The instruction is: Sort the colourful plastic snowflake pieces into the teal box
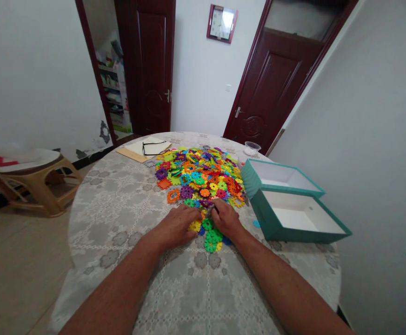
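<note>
from here i see my left hand (180, 225), fingers loosely curled beside a yellow notched plastic disc (195, 226) at the near edge of a heap of multicoloured plastic pieces (203, 172) on the round table with a grey floral cloth (119, 209). my right hand (226, 217) is bent inward just above the green notched plastic discs (212, 240); i cannot tell what either grips. two teal open boxes (276, 228) sit to the right.
</note>
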Demonstrator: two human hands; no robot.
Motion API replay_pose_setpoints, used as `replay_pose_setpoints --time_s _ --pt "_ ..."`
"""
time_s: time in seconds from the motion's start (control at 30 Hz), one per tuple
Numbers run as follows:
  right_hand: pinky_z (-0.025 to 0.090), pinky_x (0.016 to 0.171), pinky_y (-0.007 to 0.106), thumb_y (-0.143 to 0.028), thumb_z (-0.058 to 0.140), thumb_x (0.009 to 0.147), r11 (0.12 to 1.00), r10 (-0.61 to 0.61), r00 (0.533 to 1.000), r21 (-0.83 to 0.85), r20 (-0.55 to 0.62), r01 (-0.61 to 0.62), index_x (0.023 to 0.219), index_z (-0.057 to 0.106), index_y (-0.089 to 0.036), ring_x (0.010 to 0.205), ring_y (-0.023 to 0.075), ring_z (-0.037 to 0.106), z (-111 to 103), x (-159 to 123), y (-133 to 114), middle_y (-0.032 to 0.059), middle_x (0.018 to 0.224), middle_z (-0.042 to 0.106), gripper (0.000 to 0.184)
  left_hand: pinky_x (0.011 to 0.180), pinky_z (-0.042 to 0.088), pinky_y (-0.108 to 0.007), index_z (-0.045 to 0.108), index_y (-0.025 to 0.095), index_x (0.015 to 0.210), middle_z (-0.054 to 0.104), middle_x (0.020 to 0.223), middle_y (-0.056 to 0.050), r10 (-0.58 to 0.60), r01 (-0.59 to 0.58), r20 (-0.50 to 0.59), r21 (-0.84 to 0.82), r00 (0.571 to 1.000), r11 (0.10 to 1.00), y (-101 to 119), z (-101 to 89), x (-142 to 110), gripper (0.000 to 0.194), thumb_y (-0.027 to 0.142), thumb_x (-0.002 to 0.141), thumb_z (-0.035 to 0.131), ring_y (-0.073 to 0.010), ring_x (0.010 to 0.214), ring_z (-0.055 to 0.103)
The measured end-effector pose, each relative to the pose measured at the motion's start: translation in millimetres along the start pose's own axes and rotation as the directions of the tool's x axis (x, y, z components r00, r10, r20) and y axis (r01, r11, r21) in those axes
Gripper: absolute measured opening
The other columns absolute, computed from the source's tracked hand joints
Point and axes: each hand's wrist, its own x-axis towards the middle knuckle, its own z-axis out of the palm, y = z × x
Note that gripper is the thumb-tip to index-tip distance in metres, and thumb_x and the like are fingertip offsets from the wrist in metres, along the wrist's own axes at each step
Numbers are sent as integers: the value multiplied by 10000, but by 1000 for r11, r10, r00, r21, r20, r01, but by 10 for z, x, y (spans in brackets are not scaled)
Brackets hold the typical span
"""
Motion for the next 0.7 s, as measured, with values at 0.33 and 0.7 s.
replay_pose_setpoints --time_s 0.33,0.7 --pt "494 810 331 -173 462 946 996 69 992 -47 -102 -74 1139 638 -210 896 247 642 3 12 53 84 965 704 264 1051 441 -384 653 274 1209 694 1258 -42 -2 2 -28 0 1000 1000 -22 26 31 332 264 886 732 -267 1216 576" --pt "513 877 343 -162 480 915 995 75 988 75 -132 -66 1084 648 -206 963 239 646 -65 86 -51 88 1024 704 243 938 470 -387 659 240 1115 705 1164 -88 -17 21 -35 98 999 995 -13 31 96 166 275 963 604 -268 1087 613"
